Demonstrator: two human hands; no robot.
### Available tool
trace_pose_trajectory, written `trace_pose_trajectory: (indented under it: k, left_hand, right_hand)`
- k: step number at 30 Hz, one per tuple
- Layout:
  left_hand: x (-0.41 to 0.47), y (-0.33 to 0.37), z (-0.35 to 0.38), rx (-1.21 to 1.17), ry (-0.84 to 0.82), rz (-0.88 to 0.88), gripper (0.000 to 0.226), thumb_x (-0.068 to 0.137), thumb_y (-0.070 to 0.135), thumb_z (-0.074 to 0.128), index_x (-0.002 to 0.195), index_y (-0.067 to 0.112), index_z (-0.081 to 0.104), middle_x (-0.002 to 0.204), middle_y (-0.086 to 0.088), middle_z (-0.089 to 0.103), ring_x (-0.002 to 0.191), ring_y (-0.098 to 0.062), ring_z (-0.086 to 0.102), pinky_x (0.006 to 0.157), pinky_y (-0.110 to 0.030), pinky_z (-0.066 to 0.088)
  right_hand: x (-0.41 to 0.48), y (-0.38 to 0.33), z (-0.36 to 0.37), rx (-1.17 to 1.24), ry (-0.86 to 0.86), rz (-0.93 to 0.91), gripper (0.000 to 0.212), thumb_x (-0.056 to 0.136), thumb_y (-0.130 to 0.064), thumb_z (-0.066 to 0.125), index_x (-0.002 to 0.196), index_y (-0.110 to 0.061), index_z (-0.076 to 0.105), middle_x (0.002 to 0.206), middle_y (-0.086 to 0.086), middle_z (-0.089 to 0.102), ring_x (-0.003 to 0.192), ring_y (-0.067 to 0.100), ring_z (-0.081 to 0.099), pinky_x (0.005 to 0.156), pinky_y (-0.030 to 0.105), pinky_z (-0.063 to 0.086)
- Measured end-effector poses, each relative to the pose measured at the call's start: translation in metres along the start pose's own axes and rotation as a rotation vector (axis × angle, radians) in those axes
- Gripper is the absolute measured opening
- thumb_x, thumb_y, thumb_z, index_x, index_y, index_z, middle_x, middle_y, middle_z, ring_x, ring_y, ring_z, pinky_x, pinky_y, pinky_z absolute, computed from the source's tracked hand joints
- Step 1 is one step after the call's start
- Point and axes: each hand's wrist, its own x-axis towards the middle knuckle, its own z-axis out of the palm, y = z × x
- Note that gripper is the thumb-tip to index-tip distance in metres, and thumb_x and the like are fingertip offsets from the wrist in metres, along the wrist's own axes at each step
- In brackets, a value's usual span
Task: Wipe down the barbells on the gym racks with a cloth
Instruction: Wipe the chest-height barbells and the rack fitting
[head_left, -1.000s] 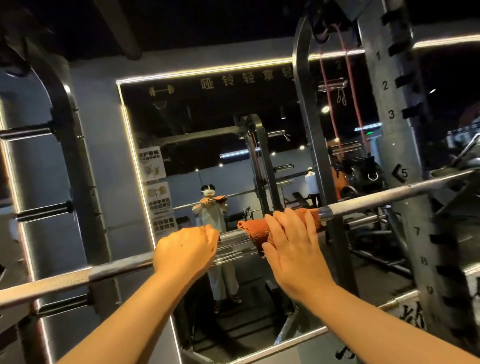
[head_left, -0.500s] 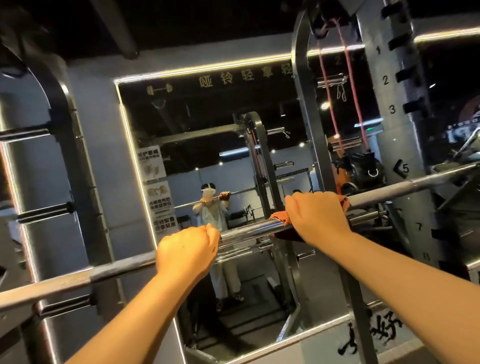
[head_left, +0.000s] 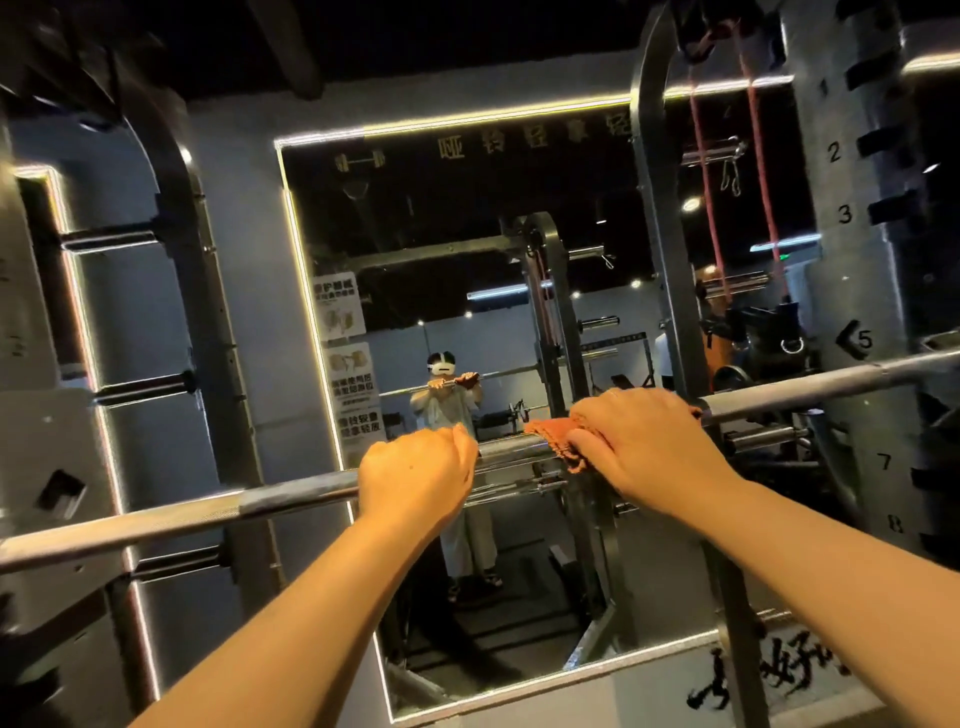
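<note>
knurled steel barbell (head_left: 171, 522), fringed orange cloth (head_left: 550, 434)

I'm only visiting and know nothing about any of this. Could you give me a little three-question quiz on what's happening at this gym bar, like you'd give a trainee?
1. True or false: the left hand grips the bare barbell with no cloth under it.
2. Pick one: the cloth that the right hand holds round the bar is A) blue, B) orange, C) white.
3. Short answer: which number on the rack upright has an arrow beside it?

Key: 1 true; 2 B; 3 the number 5.
</note>
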Motion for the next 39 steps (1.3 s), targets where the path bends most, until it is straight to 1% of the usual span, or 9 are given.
trace_pose_trajectory:
  k: [4,7,11,18,21,26,29,34,39]
  left_hand:
    - [-0.002,0.000,0.001,0.047,0.012,0.043,0.031,0.109,0.032,0.027,0.114,0.012,0.051,0.094,-0.005,0.064,0.085,-0.028,0.066,0.077,-0.042,0.052]
    - [-0.003,0.001,0.002,0.084,0.010,0.075,0.028,0.108,0.029,0.032,0.121,0.013,0.050,0.093,-0.004,0.061,0.087,-0.029,0.065,0.070,-0.041,0.044]
    - [0.001,-0.003,-0.001,-0.011,-0.030,0.027,0.036,0.109,0.033,0.026,0.111,0.015,0.057,0.083,-0.001,0.058,0.081,-0.027,0.065,0.079,-0.042,0.055]
    - [-0.007,-0.018,-0.010,-0.100,-0.103,0.141,0.024,0.108,0.028,0.031,0.115,0.014,0.049,0.106,-0.009,0.063,0.092,-0.031,0.061,0.084,-0.048,0.052]
    - [-0.015,-0.046,-0.006,0.026,-0.114,0.185,0.018,0.106,0.026,0.045,0.119,0.014,0.047,0.107,-0.007,0.061,0.094,-0.029,0.062,0.078,-0.046,0.052]
    - [-0.025,-0.069,0.007,0.076,0.015,0.096,0.017,0.106,0.030,0.040,0.108,0.018,0.051,0.094,-0.004,0.064,0.079,-0.027,0.064,0.069,-0.040,0.053]
    - [-0.021,-0.059,0.011,0.087,0.048,0.069,0.025,0.106,0.030,0.035,0.110,0.016,0.055,0.097,-0.006,0.065,0.085,-0.030,0.066,0.071,-0.038,0.049]
    - [-0.019,-0.064,0.017,0.077,0.097,0.070,0.030,0.108,0.035,0.030,0.110,0.018,0.055,0.089,-0.001,0.059,0.079,-0.025,0.063,0.066,-0.036,0.046]
    - [-0.020,-0.063,0.016,0.047,0.113,0.083,0.031,0.109,0.033,0.029,0.104,0.016,0.055,0.084,0.000,0.057,0.075,-0.023,0.064,0.073,-0.039,0.057]
  right_hand:
    - [0.004,-0.032,0.009,-0.113,0.066,0.137,0.043,0.104,-0.052,0.020,0.097,-0.030,0.056,0.087,-0.009,0.056,0.084,0.018,0.053,0.081,0.041,0.040]
    - [0.006,-0.068,0.016,-0.012,0.079,0.145,0.057,0.101,-0.055,0.013,0.105,-0.025,0.061,0.097,-0.002,0.060,0.095,0.024,0.052,0.096,0.047,0.038]
    - [0.009,-0.076,0.015,-0.022,-0.009,0.053,0.055,0.104,-0.055,0.015,0.121,-0.027,0.058,0.112,-0.004,0.062,0.108,0.021,0.055,0.104,0.047,0.038]
    - [0.015,-0.041,0.001,-0.097,-0.075,-0.023,0.048,0.102,-0.063,0.017,0.111,-0.037,0.056,0.092,-0.016,0.059,0.081,0.009,0.055,0.078,0.037,0.050]
    - [0.016,-0.065,0.007,-0.196,0.004,-0.010,0.028,0.104,-0.049,0.037,0.101,-0.029,0.057,0.088,-0.007,0.060,0.078,0.019,0.055,0.074,0.043,0.051]
    - [0.034,-0.081,-0.001,-0.126,-0.173,0.022,0.044,0.104,-0.059,0.009,0.094,-0.033,0.044,0.088,-0.008,0.052,0.090,0.020,0.057,0.086,0.044,0.049]
    - [0.050,-0.079,-0.001,-0.124,-0.245,-0.017,0.065,0.094,-0.062,-0.008,0.090,-0.031,0.050,0.079,-0.009,0.054,0.075,0.016,0.055,0.071,0.037,0.043]
    - [0.052,-0.080,0.016,-0.126,-0.132,0.127,0.050,0.104,-0.047,0.015,0.078,-0.029,0.053,0.066,-0.007,0.055,0.061,0.014,0.054,0.069,0.036,0.051]
    - [0.043,-0.109,0.024,-0.178,0.080,0.123,0.046,0.102,-0.041,0.011,0.077,-0.028,0.047,0.067,-0.010,0.050,0.063,0.016,0.049,0.065,0.035,0.041]
